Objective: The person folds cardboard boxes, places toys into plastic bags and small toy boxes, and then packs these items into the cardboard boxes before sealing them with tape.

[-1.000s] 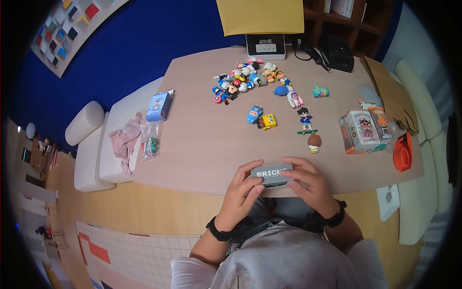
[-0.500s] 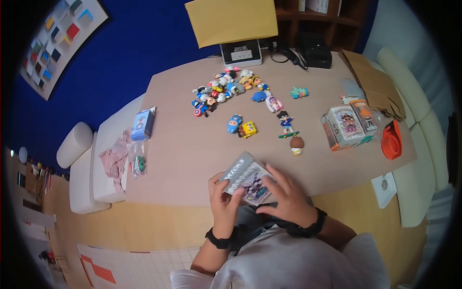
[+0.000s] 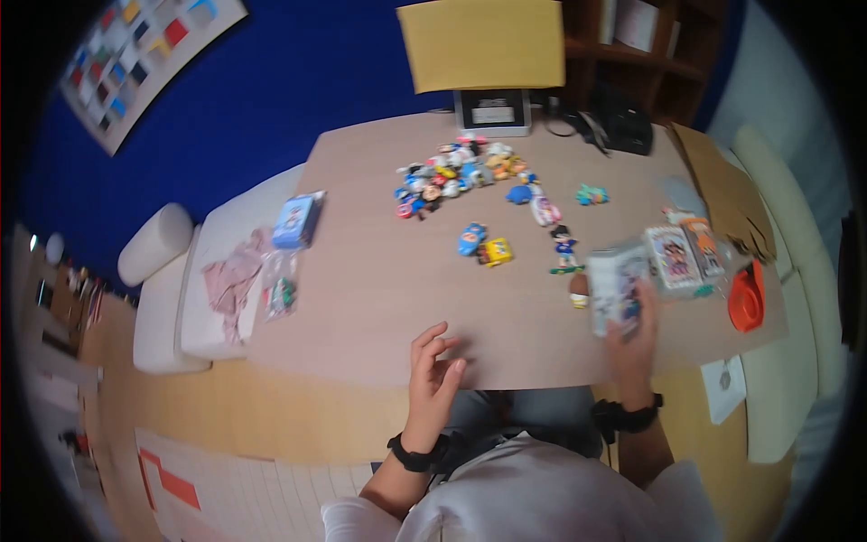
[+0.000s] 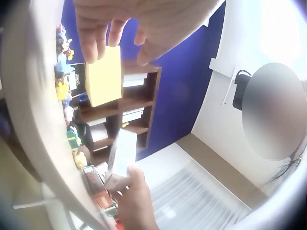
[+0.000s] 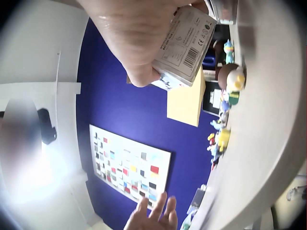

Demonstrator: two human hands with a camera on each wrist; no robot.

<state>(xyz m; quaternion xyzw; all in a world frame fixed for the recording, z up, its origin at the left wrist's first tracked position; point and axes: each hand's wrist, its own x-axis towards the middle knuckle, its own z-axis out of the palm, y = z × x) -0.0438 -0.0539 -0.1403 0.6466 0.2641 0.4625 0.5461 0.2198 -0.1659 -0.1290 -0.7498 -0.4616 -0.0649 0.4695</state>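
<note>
My right hand (image 3: pixel 635 350) grips a small toy box (image 3: pixel 618 285), blurred in the head view, at the right of the table beside other boxes. The right wrist view shows the thumb on one side of this box (image 5: pixel 189 45), whose near face bears printed text and a barcode. A brown-haired figurine (image 3: pixel 578 291) stands just left of the box and is partly covered by it. Over the table's front edge, my left hand (image 3: pixel 433 379) holds nothing, its fingers loosely bent and apart.
Two boxes, one white (image 3: pixel 671 257) and one orange (image 3: pixel 703 246), stand at the right, near an orange ring-shaped object (image 3: pixel 746 298). Several figurines (image 3: pixel 461 176) are heaped at the back. A skateboarder figurine (image 3: pixel 564 248) and a yellow figurine (image 3: pixel 496 252) stand mid-table. At left lies a blue box (image 3: pixel 296 221).
Both hands held the box in front of the body and turned it. The left hand has let go, while the right hand has carried the box rightward toward the other boxes.
</note>
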